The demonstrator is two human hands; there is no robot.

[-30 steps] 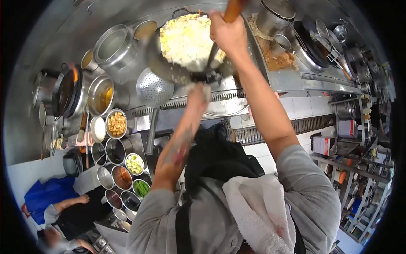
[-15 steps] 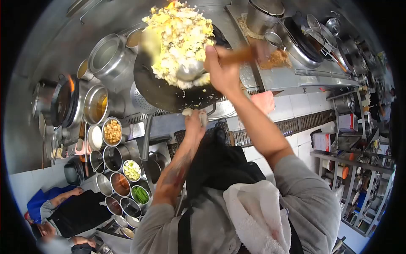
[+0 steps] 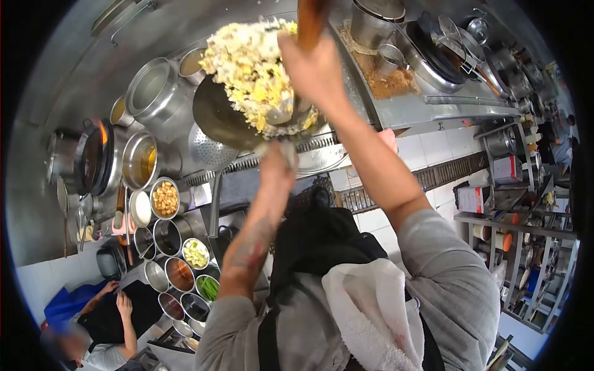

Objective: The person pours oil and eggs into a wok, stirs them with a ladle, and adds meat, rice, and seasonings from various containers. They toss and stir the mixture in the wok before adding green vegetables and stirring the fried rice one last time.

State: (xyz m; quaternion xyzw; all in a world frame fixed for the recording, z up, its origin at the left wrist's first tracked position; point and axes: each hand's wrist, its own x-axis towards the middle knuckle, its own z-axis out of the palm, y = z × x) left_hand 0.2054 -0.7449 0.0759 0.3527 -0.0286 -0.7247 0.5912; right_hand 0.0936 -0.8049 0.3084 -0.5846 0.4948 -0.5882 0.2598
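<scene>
A black wok (image 3: pixel 219 120) is tilted above the stove with a heap of yellow-white fried rice (image 3: pixel 250 65) piled in it. My left hand (image 3: pixel 276 166) grips the wok's handle through a white cloth, just under the wok's near rim. My right hand (image 3: pixel 312 68) holds the wooden handle of a ladle (image 3: pixel 309 18); the ladle's metal bowl (image 3: pixel 281 114) is down in the rice.
A perforated skimmer (image 3: pixel 210 151) lies under the wok. Steel pots (image 3: pixel 151 93) and several small bowls of ingredients (image 3: pixel 166 198) stand at the left. More pots and lids (image 3: pixel 433 55) crowd the right counter. Another person (image 3: pixel 105 321) crouches at lower left. Shelving (image 3: pixel 526 235) is at the right.
The ladle handle swung from pointing right to pointing up and away. The rice settled back into the wok from mid-toss. The wok shifted slightly. The person at lower left moved their arms.
</scene>
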